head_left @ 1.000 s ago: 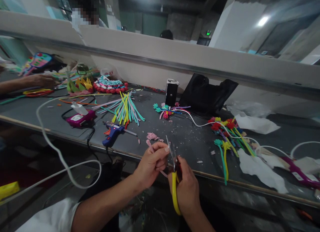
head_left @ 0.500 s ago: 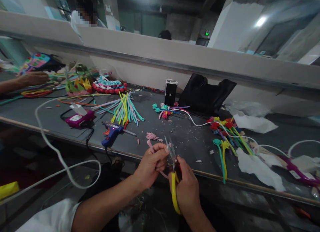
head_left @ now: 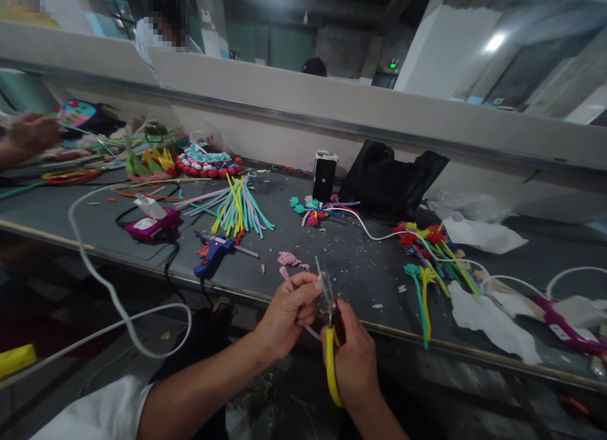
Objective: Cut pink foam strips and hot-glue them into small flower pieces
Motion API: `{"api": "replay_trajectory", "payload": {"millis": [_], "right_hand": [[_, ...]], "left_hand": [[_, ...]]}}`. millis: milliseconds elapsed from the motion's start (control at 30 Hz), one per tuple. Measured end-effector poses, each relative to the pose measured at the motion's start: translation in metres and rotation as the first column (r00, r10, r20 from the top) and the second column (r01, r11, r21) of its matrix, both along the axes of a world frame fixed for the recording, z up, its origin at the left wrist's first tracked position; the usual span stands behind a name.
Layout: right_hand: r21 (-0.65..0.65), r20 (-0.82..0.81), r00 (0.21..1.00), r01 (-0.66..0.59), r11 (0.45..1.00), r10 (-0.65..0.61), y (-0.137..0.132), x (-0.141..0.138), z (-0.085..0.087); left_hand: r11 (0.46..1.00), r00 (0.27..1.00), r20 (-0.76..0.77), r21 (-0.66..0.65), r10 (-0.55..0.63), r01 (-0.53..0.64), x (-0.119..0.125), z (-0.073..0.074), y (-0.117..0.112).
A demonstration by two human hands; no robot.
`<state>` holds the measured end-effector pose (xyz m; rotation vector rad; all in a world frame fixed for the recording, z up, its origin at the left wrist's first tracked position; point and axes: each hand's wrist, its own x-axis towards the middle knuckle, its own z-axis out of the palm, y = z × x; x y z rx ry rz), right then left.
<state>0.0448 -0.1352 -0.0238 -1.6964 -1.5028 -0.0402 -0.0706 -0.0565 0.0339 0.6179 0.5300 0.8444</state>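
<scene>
Near the table's front edge, my left hand (head_left: 291,313) pinches a pink pipe cleaner (head_left: 285,274); its tip pokes out above my fingers and its tail hangs below. Scissors with yellow handles (head_left: 332,367) are in my right hand (head_left: 353,358), fingers wrapped round the grips. Their blades (head_left: 325,283) point up and away, nearly closed, beside my left fingertips. Whether anything lies between the blades, I cannot tell. Just beyond my left hand sits a small heap of pink clippings (head_left: 288,258).
Left are a blue glue gun (head_left: 212,256), a purple power strip (head_left: 154,225) and a bundle of pipe cleaners (head_left: 239,206). Pipe-cleaner flowers (head_left: 420,238) lie right, near white paper (head_left: 493,320). Behind stand a phone (head_left: 325,177) and black bag (head_left: 391,181). A co-worker's hand (head_left: 33,133) shows far left.
The scissor blades have come together from slightly parted. My hands stay in nearly the same place. At far left, the co-worker's hand has moved left and up.
</scene>
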Motion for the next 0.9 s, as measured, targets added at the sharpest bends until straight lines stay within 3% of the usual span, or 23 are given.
{"api": "replay_trajectory", "payload": {"millis": [467,900], "right_hand": [[-0.104,-0.058,0.998,-0.016,0.994,0.010,-0.0008,-0.0019,0.0038],[-0.035,-0.124,0.991,-0.049,0.998,0.044,-0.0017,-0.0045,0.0069]], "left_hand": [[1.000,1.000,0.003,-0.007,-0.001,0.001,0.0008,0.0005,-0.0007],[1.000,1.000,0.001,0.005,-0.015,0.015,0.0006,-0.0002,0.0000]]}}
